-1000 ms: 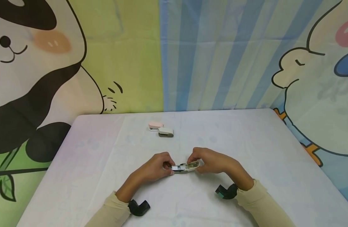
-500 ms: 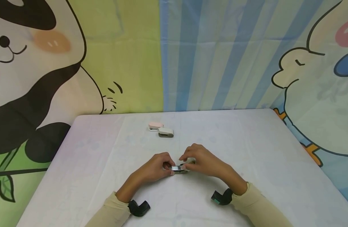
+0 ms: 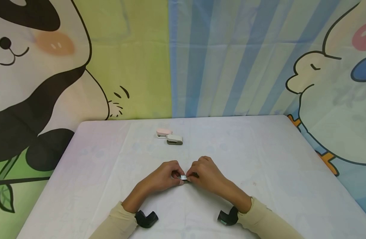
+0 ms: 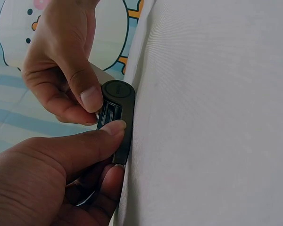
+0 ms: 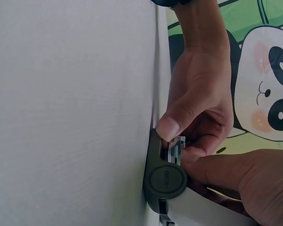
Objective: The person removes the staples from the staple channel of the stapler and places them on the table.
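Note:
A small stapler with a dark grey base [image 4: 127,106] and white top stands opened up at the table's near middle. Its bright metal staple channel [image 3: 183,177] shows between the hands in the head view. My left hand [image 3: 163,177] pinches one end of the base, thumb along the near side. From the other side my right hand [image 3: 208,176] holds the stapler at the channel with thumb and curled fingers. In the right wrist view the white top cover [image 5: 198,209] is swung back past the round hinge [image 5: 166,181], partly under the right hand.
Toward the back of the white-covered table [image 3: 245,146] sit a pink stapler [image 3: 164,132] and a white-and-grey stapler [image 3: 174,139], close together. A cartoon-printed cloth [image 3: 224,59] hangs behind the table. Black wrist cameras [image 3: 146,219] are strapped at both cuffs.
My right hand has moved left, from the raised white cover to the metal channel, and now covers much of the stapler. My left hand keeps its grip in the same place.

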Action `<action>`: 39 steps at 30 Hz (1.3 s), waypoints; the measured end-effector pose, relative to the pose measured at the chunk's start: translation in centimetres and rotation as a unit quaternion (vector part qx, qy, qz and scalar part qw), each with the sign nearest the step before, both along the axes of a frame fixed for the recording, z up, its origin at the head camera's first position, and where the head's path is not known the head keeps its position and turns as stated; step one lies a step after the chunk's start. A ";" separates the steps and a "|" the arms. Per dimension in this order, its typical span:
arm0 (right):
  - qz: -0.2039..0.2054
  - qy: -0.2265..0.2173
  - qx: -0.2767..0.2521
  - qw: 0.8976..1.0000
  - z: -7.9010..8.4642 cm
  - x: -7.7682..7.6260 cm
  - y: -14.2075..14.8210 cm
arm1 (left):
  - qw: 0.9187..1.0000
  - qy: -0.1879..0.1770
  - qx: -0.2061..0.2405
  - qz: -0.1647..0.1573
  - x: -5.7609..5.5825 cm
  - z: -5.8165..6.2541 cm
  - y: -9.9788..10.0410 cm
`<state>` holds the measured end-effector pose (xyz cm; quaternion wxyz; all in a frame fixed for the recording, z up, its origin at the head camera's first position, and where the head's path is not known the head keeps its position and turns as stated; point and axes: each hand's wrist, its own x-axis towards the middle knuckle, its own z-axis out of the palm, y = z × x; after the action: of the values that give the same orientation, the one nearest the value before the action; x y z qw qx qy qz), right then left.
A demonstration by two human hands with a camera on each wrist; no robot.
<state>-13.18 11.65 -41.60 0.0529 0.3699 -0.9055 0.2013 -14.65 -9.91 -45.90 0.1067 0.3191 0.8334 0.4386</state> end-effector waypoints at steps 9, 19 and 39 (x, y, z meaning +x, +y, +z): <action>-0.036 0.008 0.042 0.998 0.3 0.4 -0.4 | 1.000 -0.006 0.000 0.005 0.0 0.1 0.0; -0.049 0.000 0.079 0.996 0.5 0.6 -0.9 | 1.000 -0.007 0.002 0.006 0.1 0.2 0.1; -0.038 0.050 0.023 0.998 -0.5 0.4 -1.1 | 1.000 0.005 0.006 0.003 -0.1 0.0 0.0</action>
<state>-12.76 10.57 -42.13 0.0976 0.3461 -0.9193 0.1596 -14.75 -9.90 -45.85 0.0997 0.3196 0.8320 0.4424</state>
